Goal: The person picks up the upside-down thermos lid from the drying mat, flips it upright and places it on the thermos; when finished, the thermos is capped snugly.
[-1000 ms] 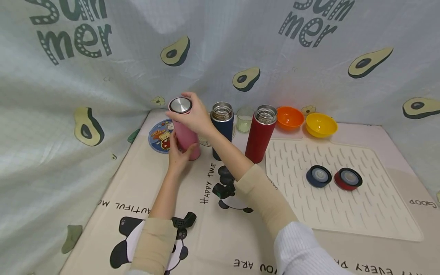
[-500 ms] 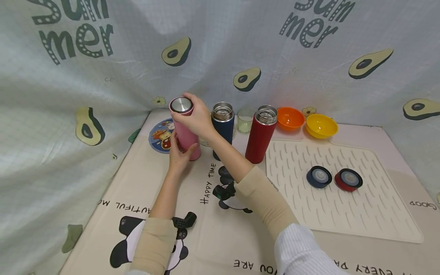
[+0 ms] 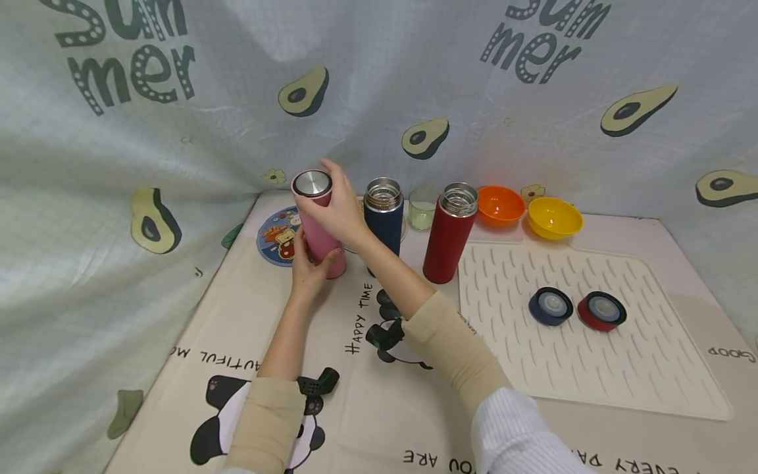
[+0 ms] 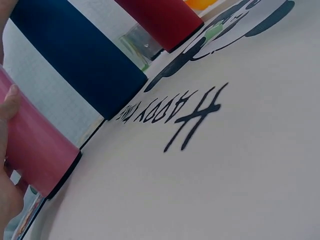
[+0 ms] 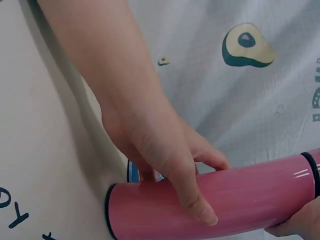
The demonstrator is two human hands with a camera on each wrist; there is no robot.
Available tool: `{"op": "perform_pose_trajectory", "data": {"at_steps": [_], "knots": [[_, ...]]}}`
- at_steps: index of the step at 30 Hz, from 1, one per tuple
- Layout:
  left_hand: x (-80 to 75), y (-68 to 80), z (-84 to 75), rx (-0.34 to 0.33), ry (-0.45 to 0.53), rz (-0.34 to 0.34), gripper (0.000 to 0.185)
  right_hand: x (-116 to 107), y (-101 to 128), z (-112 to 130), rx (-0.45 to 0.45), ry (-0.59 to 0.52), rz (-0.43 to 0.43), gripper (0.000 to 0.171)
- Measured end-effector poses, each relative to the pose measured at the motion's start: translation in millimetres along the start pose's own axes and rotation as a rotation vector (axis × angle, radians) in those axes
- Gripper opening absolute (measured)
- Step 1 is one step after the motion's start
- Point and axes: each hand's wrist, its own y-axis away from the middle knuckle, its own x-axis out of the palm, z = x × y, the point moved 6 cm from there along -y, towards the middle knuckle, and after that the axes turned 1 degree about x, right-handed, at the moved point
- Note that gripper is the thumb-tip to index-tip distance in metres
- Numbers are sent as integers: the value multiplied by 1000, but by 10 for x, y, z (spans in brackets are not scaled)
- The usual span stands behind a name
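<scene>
Pink bottle (image 3: 322, 240) stands beside the blue bottle (image 3: 385, 220); left hand (image 3: 309, 266) wraps its lower body, right hand (image 3: 337, 207) grasps its lid (image 3: 312, 184).

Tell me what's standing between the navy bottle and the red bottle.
In the head view, a small clear glass stands behind the gap between the navy bottle and the red bottle; the left wrist view shows it too.

The right hand (image 3: 337, 207) hides the pink flask (image 3: 322, 240)'s lid edge; the navy flask (image 3: 385, 224) partly hides the glass (image 3: 422, 207) behind it.
</scene>
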Motion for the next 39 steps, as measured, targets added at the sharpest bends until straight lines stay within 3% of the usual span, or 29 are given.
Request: {"op": "perform_pose_trajectory", "data": {"at_steps": [4, 9, 12, 15, 18, 22, 27, 32, 35, 39], "knots": [[-8, 39, -131, -25, 12, 13, 77, 6, 10, -15, -11, 6, -29, 80], [-1, 86, -292, -17, 11, 24, 75, -6, -3, -23, 41, 55, -60, 87], [1, 94, -327, 1, 1, 22, 74, 10, 7, -53, 57, -30, -16, 86], [-12, 97, -323, 10, -5, 12, 75, 38, 30, -96, 46, -181, 20, 80], [-21, 98, -306, 12, -2, 10, 75, 58, 36, -118, 24, -273, -4, 74], [-13, 103, -296, 13, 8, 18, 75, 54, 38, -108, 22, -209, -63, 72], [-8, 118, -288, 5, 7, 19, 75, 73, 68, -126, 72, -228, -19, 73], [-5, 108, -301, 14, 10, 21, 75, 47, 43, -79, 37, -197, -60, 70], [3, 81, -256, 16, 16, 16, 76, 51, 15, -67, 41, -161, -24, 72], [6, 44, -165, 27, 19, -3, 76, 64, 25, -88, 33, -234, 23, 73]]}}
